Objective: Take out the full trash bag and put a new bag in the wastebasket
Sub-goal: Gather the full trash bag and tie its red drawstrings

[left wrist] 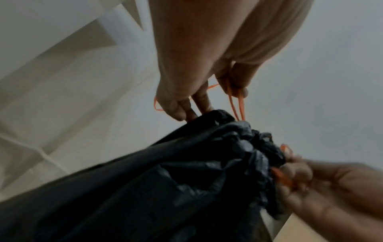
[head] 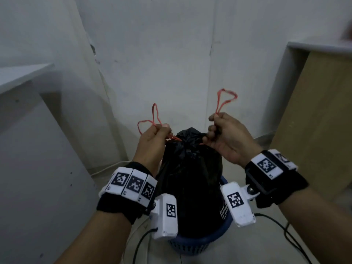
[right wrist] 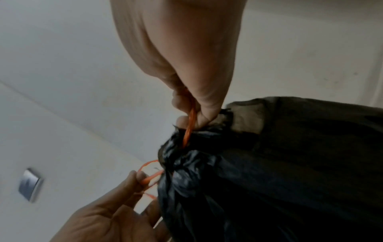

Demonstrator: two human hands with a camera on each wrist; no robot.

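Both grips are clamped on the red drawstring: the left hand (head: 152, 139) pinches the left loop (head: 149, 119) between thumb and fingers, and the right hand (head: 226, 136) pinches the right loop (head: 225, 101) the same way, each loop standing up free above its fist. Between the two hands the mouth of the black bag (head: 190, 168) is gathered into a puckered neck, so the cinching looks largely done; whether a knot is tied yet cannot be told, and none shows in the wrist views, where the string (right wrist: 189, 127) simply runs out of the bunched plastic into the fingers. The bag sits tall and full in the blue basket (head: 200, 242), its lower part inside the rim and its upper part well above it, so it has not been lifted clear. The basket stands on the floor near the wall (head: 162, 54), between a white desk (head: 24, 77) on the left and a wood panel (head: 314, 111) on the right. By my reading, the task is in its early part: closing the bag is in hand, and what is left is to finish the tie, pull the bag up and out, set it aside, then fetch a fresh bag and line the basket. No new bag shows in any view.
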